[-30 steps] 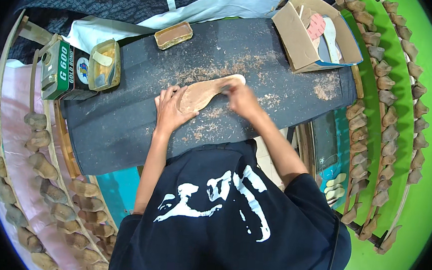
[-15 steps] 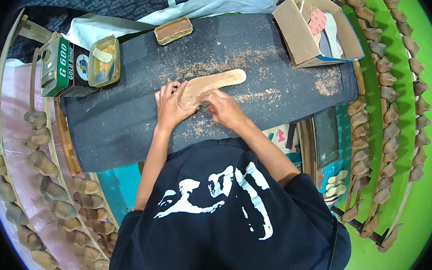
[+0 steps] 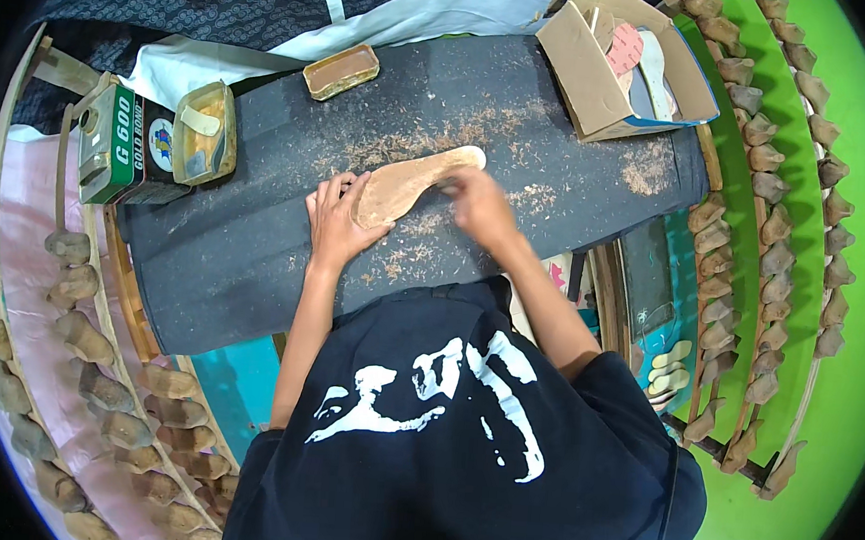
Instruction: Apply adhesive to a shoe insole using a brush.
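Note:
A tan shoe sole (image 3: 398, 188) lies slantwise on the dark table, its wide end to the left and its narrow end up to the right. My left hand (image 3: 335, 225) grips the wide end, thumb on the near edge and fingers spread along the left side. My right hand (image 3: 484, 211) is closed beside the near edge of the narrow end, blurred by motion. Whatever it holds is too smeared to make out. Thin brown shavings (image 3: 437, 137) lie scattered around the sole.
A cardboard box (image 3: 585, 90) with sole-shaped pieces stands at the far right. A tan block-like tray (image 3: 341, 71) sits at the back. On the left are a green can (image 3: 120, 148) and an open container (image 3: 206, 134). Racks of shoe lasts (image 3: 87, 336) flank the table (image 3: 243, 257).
My right hand has moved right along the sole's near edge, from the middle to the narrow end. My left hand stays on the wide end.

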Demonstrator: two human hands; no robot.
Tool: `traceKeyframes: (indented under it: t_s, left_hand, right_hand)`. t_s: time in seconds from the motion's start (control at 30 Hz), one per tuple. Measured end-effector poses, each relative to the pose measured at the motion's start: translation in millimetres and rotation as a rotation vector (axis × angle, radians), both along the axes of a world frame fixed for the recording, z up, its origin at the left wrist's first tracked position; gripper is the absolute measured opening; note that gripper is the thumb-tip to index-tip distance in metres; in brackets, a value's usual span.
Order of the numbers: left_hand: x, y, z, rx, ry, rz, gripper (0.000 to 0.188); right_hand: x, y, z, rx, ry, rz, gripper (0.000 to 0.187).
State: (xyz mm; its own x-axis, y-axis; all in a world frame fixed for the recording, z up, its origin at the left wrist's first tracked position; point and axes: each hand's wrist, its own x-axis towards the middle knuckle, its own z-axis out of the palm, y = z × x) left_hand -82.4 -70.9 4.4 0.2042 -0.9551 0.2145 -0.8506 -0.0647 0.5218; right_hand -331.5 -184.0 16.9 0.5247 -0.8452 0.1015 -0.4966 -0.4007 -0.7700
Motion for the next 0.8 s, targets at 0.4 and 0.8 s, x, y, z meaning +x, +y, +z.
traceKeyframes:
  t_s: [0.4,0.8]
  left_hand:
    - [1.6,2.1,-2.0,0.015,0.027,0.026,0.091]
    - [25.2,58.0,4.5,0.024,0.083,0.217,0.091]
  right_hand:
    - [29.5,-5.0,5.7,-0.247,-0.057,0.111,0.022]
    - [10.7,-123.0,53.0,-0.241,-0.011,-0.147,0.028]
